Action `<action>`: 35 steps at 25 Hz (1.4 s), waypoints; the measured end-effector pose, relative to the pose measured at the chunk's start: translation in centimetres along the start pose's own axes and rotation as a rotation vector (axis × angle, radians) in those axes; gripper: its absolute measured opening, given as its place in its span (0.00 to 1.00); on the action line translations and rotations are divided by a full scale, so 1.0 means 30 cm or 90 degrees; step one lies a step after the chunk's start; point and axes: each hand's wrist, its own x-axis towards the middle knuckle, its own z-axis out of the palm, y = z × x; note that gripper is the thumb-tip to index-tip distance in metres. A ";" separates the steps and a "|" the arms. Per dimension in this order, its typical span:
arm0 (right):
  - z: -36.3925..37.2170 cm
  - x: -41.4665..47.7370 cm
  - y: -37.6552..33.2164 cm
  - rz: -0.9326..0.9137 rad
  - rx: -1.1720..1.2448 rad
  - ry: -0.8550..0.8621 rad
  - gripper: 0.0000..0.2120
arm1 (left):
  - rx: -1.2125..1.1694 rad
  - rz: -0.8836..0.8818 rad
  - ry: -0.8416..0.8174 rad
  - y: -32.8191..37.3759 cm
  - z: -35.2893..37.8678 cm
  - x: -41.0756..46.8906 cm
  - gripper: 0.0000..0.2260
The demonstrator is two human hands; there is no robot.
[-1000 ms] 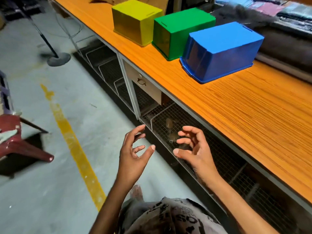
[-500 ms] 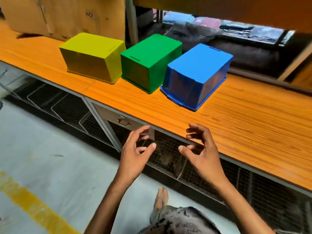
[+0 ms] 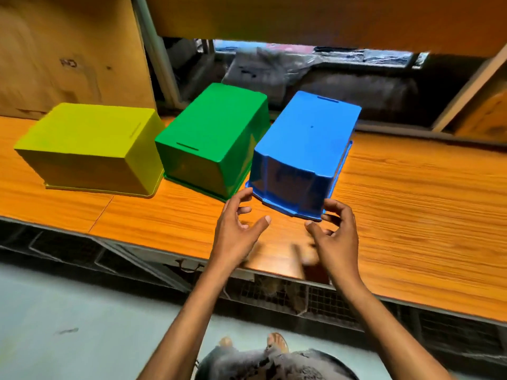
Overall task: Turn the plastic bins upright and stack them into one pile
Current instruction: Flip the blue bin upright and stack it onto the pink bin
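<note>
The blue bin (image 3: pixel 304 149) sits upside down on the desk (image 3: pixel 411 215), centre of the frame, base facing up and rim flat on the wood. Its near short end faces me.

My hands are both released and hold nothing.
- My left hand (image 3: pixel 237 226), lower centre, has its fingers spread and loosely curved. The fingertips are at the bin's near left rim corner; I cannot tell whether they touch it.
- My right hand (image 3: pixel 336 234) mirrors it at the near right rim corner. The fingers are curved toward the rim, and contact is equally unclear.
- The thumbs point toward each other below the rim, with a gap between them.

The green bin (image 3: pixel 211 141), also inverted, stands just left of the blue bin; their near corners almost meet beside my left fingertips. The yellow bin (image 3: pixel 90 149), inverted too, stands further left, close to the green one.

Open room:
- Bare desk runs to the right of the blue bin as far as the frame edge.
- A strip of bare desk lies between the bins and the front edge, under my hands.
- An orange board (image 3: pixel 301 17) overhangs at the top of the frame.
- Wire mesh (image 3: pixel 288 297) closes the space under the front edge.
- The grey floor (image 3: pixel 68 311) fills the lower left.
</note>
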 end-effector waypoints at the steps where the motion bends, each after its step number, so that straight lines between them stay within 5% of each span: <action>1: 0.020 0.016 0.010 0.010 -0.011 0.033 0.26 | 0.006 0.003 -0.015 -0.008 0.010 0.055 0.31; 8: 0.165 0.073 0.020 0.082 -0.065 0.119 0.38 | 0.092 0.008 -0.149 -0.081 0.059 0.328 0.49; 13: 0.203 0.068 -0.021 0.108 -0.095 0.150 0.46 | 0.071 0.071 -0.177 -0.096 0.043 0.377 0.47; 17: 0.121 0.079 -0.154 0.019 -0.085 0.159 0.50 | 0.000 0.163 -0.139 0.054 0.009 0.410 0.42; 21: 0.045 0.134 -0.264 -0.103 -0.098 0.242 0.42 | -0.124 0.205 -0.146 0.247 -0.010 0.473 0.32; 24: 0.001 0.200 -0.324 -0.184 -0.109 0.409 0.27 | -0.208 0.232 -0.185 0.342 -0.012 0.510 0.28; 28: -0.103 0.255 -0.404 -0.169 -0.085 0.599 0.24 | -0.230 0.289 -0.304 0.380 0.009 0.517 0.27; 35: -0.310 0.284 -0.415 -0.031 0.169 0.564 0.21 | -0.056 0.502 -0.173 0.284 0.104 0.455 0.22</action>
